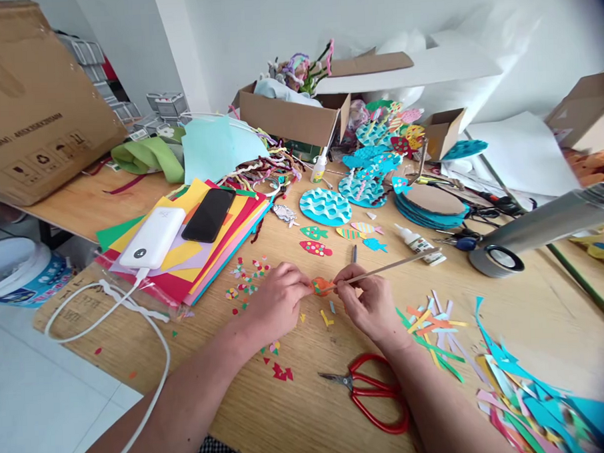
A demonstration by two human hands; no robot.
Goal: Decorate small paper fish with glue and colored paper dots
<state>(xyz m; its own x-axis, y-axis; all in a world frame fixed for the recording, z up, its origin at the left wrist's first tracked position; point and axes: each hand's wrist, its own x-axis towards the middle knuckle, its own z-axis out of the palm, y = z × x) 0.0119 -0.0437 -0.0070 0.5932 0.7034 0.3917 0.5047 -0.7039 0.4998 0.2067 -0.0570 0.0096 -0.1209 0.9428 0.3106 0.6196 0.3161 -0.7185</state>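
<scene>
My left hand [284, 295] pinches the left end of a small orange paper fish [322, 286] at the middle of the table. In my right hand [365, 297] is a thin wooden stick [398, 264], its tip touching the fish and its long end pointing up to the right. Several finished paper fish [316, 248] in green, red, yellow and blue lie just beyond my hands. A blue disc with wavy paper strips [325, 207] lies behind them. Red-handled scissors [372, 389] rest open beside my right forearm.
Coloured paper sheets [204, 267] carry a power bank [152, 238] and a phone [209, 215] at left. Paper dots [244, 282] and strips [436, 324] are scattered around. A glue bottle [419, 243], stacked discs [431, 207] and a metal flask [552, 217] stand at right.
</scene>
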